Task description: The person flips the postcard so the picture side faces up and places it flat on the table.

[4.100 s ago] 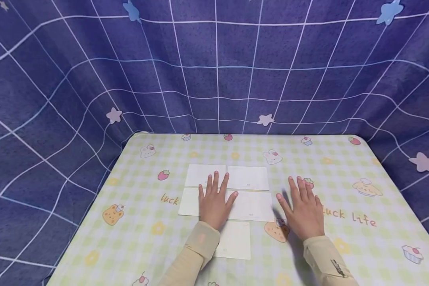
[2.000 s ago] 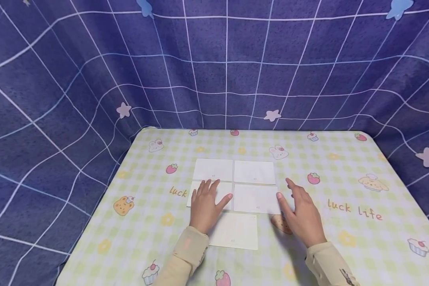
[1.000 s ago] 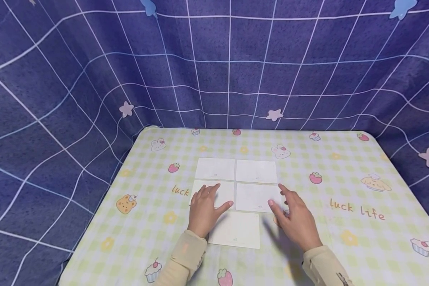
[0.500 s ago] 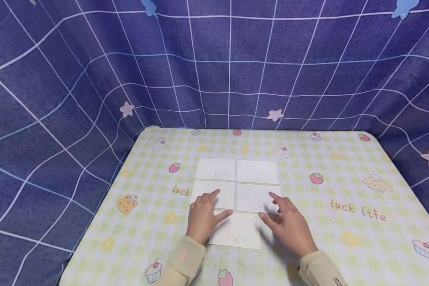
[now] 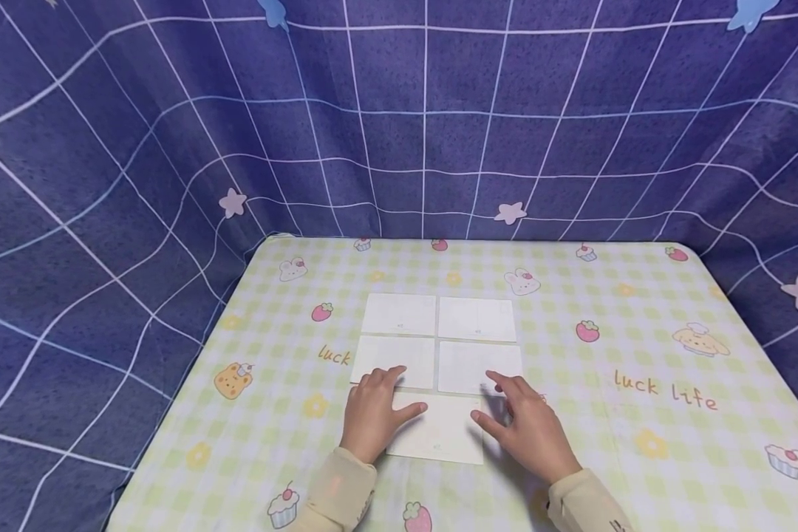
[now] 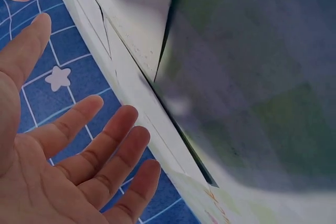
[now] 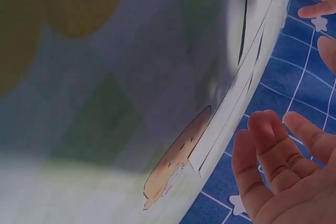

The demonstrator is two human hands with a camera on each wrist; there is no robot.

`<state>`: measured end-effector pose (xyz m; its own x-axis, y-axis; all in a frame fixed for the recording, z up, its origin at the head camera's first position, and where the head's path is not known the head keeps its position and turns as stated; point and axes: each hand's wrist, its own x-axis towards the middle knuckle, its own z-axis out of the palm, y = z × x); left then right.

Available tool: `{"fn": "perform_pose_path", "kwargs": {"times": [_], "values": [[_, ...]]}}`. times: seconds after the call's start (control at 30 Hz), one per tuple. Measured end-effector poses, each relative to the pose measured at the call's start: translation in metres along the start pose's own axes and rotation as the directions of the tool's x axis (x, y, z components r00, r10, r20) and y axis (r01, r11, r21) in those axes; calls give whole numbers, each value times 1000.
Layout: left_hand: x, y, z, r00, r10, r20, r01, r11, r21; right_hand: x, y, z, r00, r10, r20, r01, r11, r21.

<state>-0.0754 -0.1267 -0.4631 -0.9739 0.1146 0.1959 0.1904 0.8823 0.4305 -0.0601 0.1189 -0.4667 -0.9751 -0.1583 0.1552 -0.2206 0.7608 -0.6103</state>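
Note:
Several white rectangular paper cards lie flat: a back-left card (image 5: 399, 314) and a back-right card (image 5: 476, 319), a middle-left card (image 5: 387, 356) and a middle-right card (image 5: 468, 366) in front of them, and a single front card (image 5: 439, 436). My left hand (image 5: 374, 410) hovers over the left of the front card and the near edge of the middle-left one, fingers relaxed, thumb pointing inward. Opposite it, my right hand (image 5: 528, 428) is at the front card's right edge, its index finger overlapping the middle-right card. Both palms (image 6: 63, 182) (image 7: 299, 192) show nothing held.
Under the cards is a table with a green-and-white checked cloth (image 5: 638, 473) printed with cartoon animals, strawberries and cupcakes. A blue curtain (image 5: 386, 133) with white grid lines and stars hangs behind the table and along its sides.
Both hands have drawn back toward me from the rear cards. The right hand has also come inward to the front card, its fingers bending more. The cards keep their arrangement.

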Motion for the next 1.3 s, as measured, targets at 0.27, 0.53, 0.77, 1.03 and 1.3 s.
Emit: {"fn": "perform_pose_path", "kwargs": {"times": [0.27,0.53,0.77,1.03,1.3], "values": [[-2,-2,1,999,-21,37,21,1000,3,-2,-2,3,999,19,36,-18,1000,-21],[-6,-3,0,998,-22,65,21,1000,20,-4,-3,8,998,15,54,-14,1000,-27],[-8,-3,0,994,-35,108,32,999,33,-4,-6,8,995,28,91,-25,999,-33],[-11,-2,-4,986,-35,164,27,998,49,-4,-7,10,990,35,135,-28,998,-54],[-14,-3,-6,974,-49,222,38,998,54,-2,-8,15,986,60,157,-47,995,-84]]}}
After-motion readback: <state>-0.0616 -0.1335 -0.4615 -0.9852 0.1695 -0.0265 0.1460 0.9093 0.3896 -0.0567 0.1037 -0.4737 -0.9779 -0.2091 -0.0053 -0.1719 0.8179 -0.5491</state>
